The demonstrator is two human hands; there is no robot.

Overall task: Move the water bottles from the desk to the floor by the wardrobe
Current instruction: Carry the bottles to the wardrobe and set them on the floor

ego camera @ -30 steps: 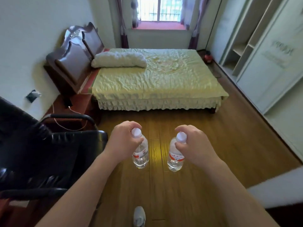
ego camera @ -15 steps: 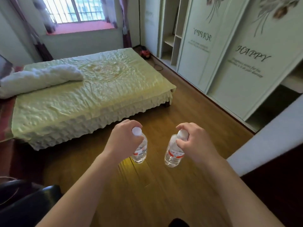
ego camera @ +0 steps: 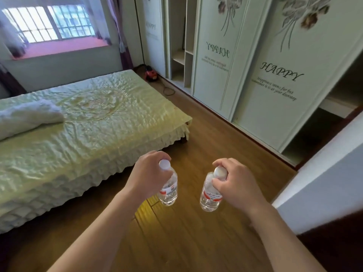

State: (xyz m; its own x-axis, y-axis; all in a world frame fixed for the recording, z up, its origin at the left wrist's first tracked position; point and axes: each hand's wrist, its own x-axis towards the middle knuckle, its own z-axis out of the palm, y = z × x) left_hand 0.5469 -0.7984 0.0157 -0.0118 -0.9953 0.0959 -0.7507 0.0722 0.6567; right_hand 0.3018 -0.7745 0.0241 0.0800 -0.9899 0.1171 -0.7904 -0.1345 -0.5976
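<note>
I carry two clear water bottles with white caps and red-and-white labels, both hanging upright above the wooden floor (ego camera: 196,232). My left hand (ego camera: 149,173) grips the neck of the left bottle (ego camera: 169,193). My right hand (ego camera: 233,185) grips the top of the right bottle (ego camera: 210,199), with its cap partly covered by my fingers. The white wardrobe (ego camera: 275,75), with sliding doors printed with flowers and the word HAPPY, stands ahead on the right, beyond the bottles.
A bed (ego camera: 88,124) with a pale green cover and a rolled white blanket (ego camera: 27,118) fills the left. A red object (ego camera: 151,74) with a cord lies by the wardrobe's far end. A white ledge (ego camera: 324,183) juts in at right. A floor strip runs between bed and wardrobe.
The view has swung to the right: the black chair and headboard have left the frame and the wardrobe doors now fill the right side, closer. Both hands still hold their bottles the same way.
</note>
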